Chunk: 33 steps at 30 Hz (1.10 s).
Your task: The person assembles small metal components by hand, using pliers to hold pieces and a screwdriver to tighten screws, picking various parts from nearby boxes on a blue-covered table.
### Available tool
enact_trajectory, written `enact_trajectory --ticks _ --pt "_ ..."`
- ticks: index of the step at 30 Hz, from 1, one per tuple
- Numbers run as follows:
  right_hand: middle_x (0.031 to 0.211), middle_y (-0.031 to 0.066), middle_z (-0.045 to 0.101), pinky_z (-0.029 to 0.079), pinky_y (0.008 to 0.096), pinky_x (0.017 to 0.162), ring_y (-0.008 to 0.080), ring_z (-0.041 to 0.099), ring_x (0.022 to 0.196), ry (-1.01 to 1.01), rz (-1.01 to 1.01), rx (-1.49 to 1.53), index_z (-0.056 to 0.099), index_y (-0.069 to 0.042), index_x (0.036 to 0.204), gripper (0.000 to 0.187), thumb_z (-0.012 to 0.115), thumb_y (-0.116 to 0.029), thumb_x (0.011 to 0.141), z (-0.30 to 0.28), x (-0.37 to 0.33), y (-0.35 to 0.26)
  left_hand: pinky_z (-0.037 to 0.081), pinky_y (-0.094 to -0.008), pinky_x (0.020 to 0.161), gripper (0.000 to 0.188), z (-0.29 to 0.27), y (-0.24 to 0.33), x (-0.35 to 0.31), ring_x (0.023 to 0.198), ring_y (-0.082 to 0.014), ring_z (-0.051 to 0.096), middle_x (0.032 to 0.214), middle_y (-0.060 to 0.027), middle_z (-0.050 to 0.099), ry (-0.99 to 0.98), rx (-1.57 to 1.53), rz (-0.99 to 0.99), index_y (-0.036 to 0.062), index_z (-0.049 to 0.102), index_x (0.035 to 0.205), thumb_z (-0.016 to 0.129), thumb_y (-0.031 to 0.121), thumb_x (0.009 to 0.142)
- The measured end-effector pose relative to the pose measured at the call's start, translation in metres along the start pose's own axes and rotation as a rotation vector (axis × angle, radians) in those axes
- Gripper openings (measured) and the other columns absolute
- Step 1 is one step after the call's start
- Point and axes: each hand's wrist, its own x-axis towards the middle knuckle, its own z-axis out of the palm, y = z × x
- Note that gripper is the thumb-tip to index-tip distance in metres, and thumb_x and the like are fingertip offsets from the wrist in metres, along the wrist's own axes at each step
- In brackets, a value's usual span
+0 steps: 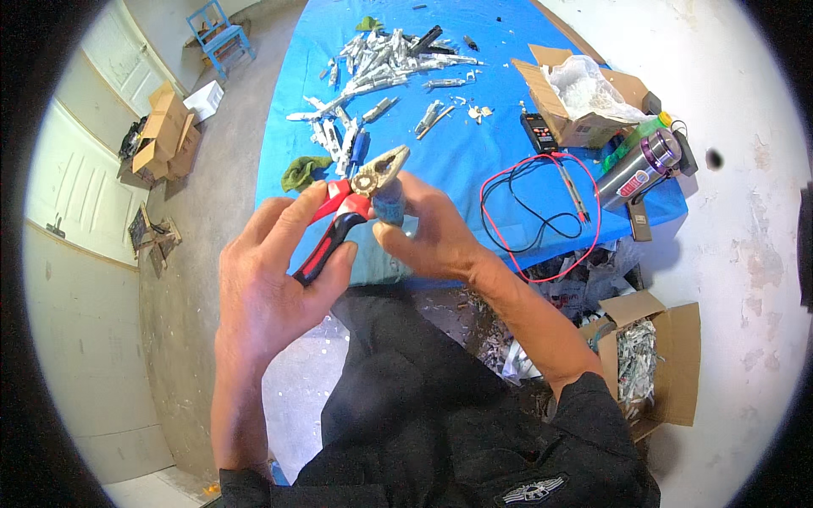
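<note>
My left hand (275, 271) is closed around the red and black handles of a pair of pliers (364, 184), whose metal jaws point up and to the right. Pinched in my right hand (436, 227) is a short, worn, blue-grey cylindrical piece (389, 206), right against the underside of the plier jaws. Whether the jaws grip it cannot be made out. Just beyond my hands, a green cloth (305, 173) and a blue-handled tool (359, 147) lie on the blue-covered table (474, 182). A heap of slim silvery-white pieces (373, 63) spreads farther back.
To the right lie a black meter (539, 133) with red and black leads, an open cardboard box (584, 127) holding a plastic bag, and a metal flask (639, 169). Below the table edge, another box (677, 364) holds scraps. A blue chair (220, 38) stands far left.
</note>
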Motion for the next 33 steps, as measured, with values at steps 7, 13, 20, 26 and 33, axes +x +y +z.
enact_trajectory --ticks 7,13,20,26,33 --pt "0.094 0.0037 0.072 0.057 0.0336 0.075 0.0125 0.066 0.082 0.062 0.164 0.259 0.067 -0.002 0.115 0.028 0.08 -0.01 0.092 0.018 0.009 -0.01 0.061 -0.0408 0.075 0.055 0.004 -0.006 -0.001 0.086 -0.0336 0.076 0.104 -0.0183 0.074 0.009 -0.074 0.003 0.0012 0.072 0.131 0.086 0.014 0.079" --pt "0.079 0.0024 0.062 0.052 0.036 0.069 0.0092 0.051 0.076 0.109 0.108 0.067 0.064 -0.004 0.098 0.017 0.078 -0.015 0.095 0.024 0.009 -0.004 0.058 -0.0358 0.07 0.055 0.0 -0.006 0.006 0.079 -0.0263 0.073 0.101 -0.0163 0.073 0.014 -0.026 0.013 -0.0013 0.072 0.129 0.086 0.014 0.079" --pt "0.075 0.0041 0.058 0.049 0.0351 0.066 0.0091 0.048 0.073 0.043 0.236 0.164 0.062 -0.006 0.092 0.02 0.077 -0.018 0.096 0.028 0.015 -0.012 0.047 -0.0288 0.061 0.056 -0.017 -0.003 0.011 0.067 -0.0143 0.058 0.099 -0.0122 0.071 0.12 -0.023 0.128 -0.0031 0.072 0.131 0.085 0.012 0.078" --pt "0.075 0.0073 0.06 0.052 0.0359 0.067 0.0113 0.051 0.071 0.097 0.009 0.114 0.066 -0.004 0.097 0.013 0.074 -0.014 0.095 0.03 0.015 0.001 0.06 -0.0415 0.078 0.053 -0.003 -0.007 0.004 0.089 -0.0343 0.076 0.104 -0.02 0.074 -0.046 -0.05 -0.024 -0.0029 0.071 0.13 0.084 0.014 0.081" --pt "0.075 0.0037 0.057 0.049 0.0329 0.066 0.0073 0.048 0.074 0.066 0.218 0.183 0.064 -0.005 0.091 0.016 0.074 -0.016 0.095 0.024 0.017 -0.003 0.054 -0.029 0.072 0.043 -0.041 -0.006 0.018 0.083 -0.0177 0.069 0.102 -0.0117 0.073 0.232 -0.099 -0.107 -0.0031 0.07 0.13 0.076 0.014 0.091"
